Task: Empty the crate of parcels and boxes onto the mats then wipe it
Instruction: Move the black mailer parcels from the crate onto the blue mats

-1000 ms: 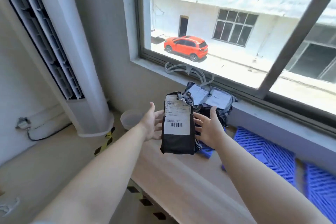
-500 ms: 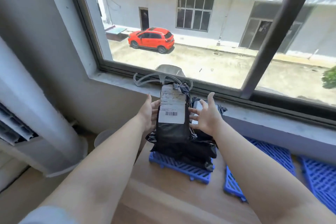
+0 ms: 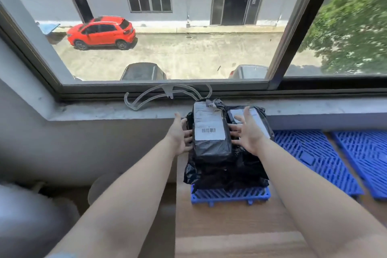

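A black plastic parcel (image 3: 209, 134) with a white barcode label lies on top of a pile of black parcels (image 3: 226, 174). The pile sits on a blue slatted mat (image 3: 230, 196) against the wall below the window. My left hand (image 3: 180, 135) touches the parcel's left side with straight fingers. My right hand (image 3: 249, 132) is at its right side, fingers spread and straight, over a second labelled parcel (image 3: 258, 118). The crate is out of view.
Two more blue mats (image 3: 314, 157) (image 3: 364, 153) lie to the right on the wooden surface (image 3: 230, 228). A clear plastic hanger (image 3: 146, 96) rests on the window sill (image 3: 100, 110). A pale round container (image 3: 100, 186) stands on the floor at lower left.
The parcel I carried between both hands has moved forward and down onto the pile. My view has turned right, toward the window, and my fingers have loosened.
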`<state>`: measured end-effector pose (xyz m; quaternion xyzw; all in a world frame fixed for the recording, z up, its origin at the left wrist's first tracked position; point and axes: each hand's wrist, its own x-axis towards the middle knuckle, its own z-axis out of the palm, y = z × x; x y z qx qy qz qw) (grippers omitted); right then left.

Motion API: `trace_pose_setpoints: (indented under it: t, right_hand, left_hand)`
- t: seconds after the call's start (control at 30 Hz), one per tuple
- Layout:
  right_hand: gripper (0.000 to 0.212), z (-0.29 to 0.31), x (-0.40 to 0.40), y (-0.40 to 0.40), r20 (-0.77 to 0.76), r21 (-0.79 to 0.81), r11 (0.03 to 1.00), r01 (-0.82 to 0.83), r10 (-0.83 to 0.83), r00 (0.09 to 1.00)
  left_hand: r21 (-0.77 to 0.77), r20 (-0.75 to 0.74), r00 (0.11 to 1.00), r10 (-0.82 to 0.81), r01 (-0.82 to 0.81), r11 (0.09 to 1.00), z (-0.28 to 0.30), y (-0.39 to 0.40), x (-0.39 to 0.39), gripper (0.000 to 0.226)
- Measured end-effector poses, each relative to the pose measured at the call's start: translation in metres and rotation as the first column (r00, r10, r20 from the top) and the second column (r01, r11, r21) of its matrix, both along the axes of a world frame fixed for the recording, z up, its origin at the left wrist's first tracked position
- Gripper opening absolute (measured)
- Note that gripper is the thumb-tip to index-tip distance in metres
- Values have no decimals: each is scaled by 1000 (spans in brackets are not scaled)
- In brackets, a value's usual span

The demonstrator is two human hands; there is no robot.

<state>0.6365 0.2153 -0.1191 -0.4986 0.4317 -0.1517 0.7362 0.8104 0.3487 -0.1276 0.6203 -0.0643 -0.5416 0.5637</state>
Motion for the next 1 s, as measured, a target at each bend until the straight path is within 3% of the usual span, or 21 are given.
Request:
trace_pose_setpoints:
  t: [0.07,0.1,0.13,0.17,0.2,0.23,0.27,0.3,0.37,0.5,0.7,0.83,1.0]
  right_hand:
    - [54,1,1,12,-124,-270,963,-13,-21,992]
    - [49,2,1,17,-237,-484,870,-88,-34,971]
    - [50,0,1,22,-365,-665,712,-226,-45,930]
    - [53,-3,3,29,-491,-752,529,-393,-50,870]
    - [56,-8,7,35,-622,-736,382,-559,-56,781]
    - [57,-15,10,40,-746,-650,302,-698,-77,661]
    - [58,-20,14,45,-831,-552,270,-789,-106,546]
    - [58,-26,16,47,-880,-475,271,-837,-126,458]
    - [56,-32,16,50,-908,-418,283,-863,-166,385]
    - [55,-40,10,48,-927,-373,310,-874,-168,336]
    - [57,-32,2,42,-923,-385,313,-868,-122,365]
    - [64,-10,-36,36,-908,-413,268,-870,-192,372]
    - [68,22,-114,31,-869,-483,302,-822,-284,406]
  left_hand:
    - [-1,208,978,-29,30,1000,-5,0,1,48]
    - [13,422,903,-80,82,997,-7,1,1,42]
    - [66,656,736,-169,167,984,-10,2,1,45]
    - [177,823,489,-288,260,949,-14,4,0,51]
    - [322,885,230,-404,322,890,-18,5,-3,56]
    - [468,865,11,-501,342,815,-23,5,-7,58]
    - [579,812,-140,-567,328,747,-28,3,-13,58]
    - [645,763,-219,-608,311,698,-32,1,-19,57]
    - [688,726,-272,-632,282,669,-36,-5,-30,56]
    - [716,690,-339,-640,183,674,-42,-8,-41,58]
    - [721,670,-416,-615,165,673,-24,-9,-45,58]
    - [682,690,-485,-538,187,707,-4,-8,-64,55]
    - [639,705,-573,-418,257,725,29,-29,-122,61]
